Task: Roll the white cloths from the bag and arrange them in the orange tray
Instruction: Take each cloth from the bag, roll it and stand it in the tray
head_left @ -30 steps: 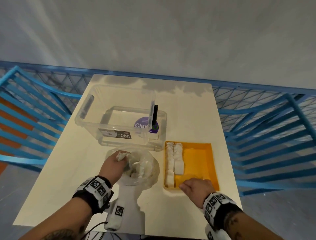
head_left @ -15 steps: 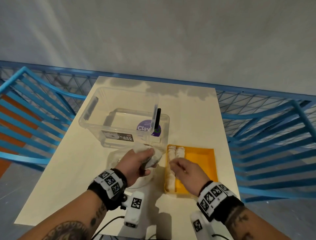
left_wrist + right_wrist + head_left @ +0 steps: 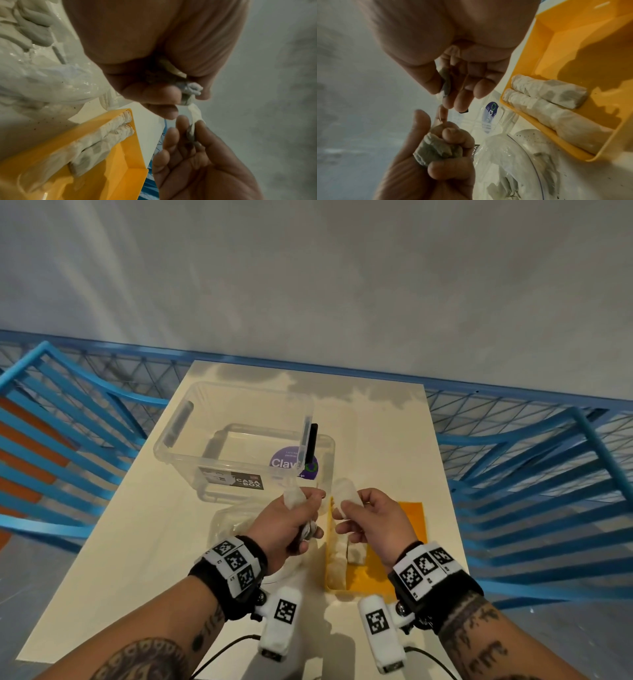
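My left hand (image 3: 303,510) grips a bunched white cloth (image 3: 293,498) in its curled fingers, raised above the clear plastic bag (image 3: 233,522). My right hand (image 3: 344,508) pinches a free end of that cloth (image 3: 346,491) between thumb and fingers. In the left wrist view the cloth (image 3: 193,108) runs from the left fist down to the right fingertips. The right wrist view shows the wad (image 3: 435,147) in the left fist. The orange tray (image 3: 411,515) lies under the right hand, with rolled cloths (image 3: 337,559) along its left wall. More cloths lie in the bag (image 3: 505,155).
A clear plastic storage box (image 3: 239,440) with labels stands behind the bag on the cream table (image 3: 137,542). Blue metal railings (image 3: 531,474) run along both sides and the back. The tray's right part (image 3: 565,40) is bare.
The left hand lifted a cloth out of the bag and rose. The right hand left the tray's near edge, moved up and left, and took hold of the cloth's end.
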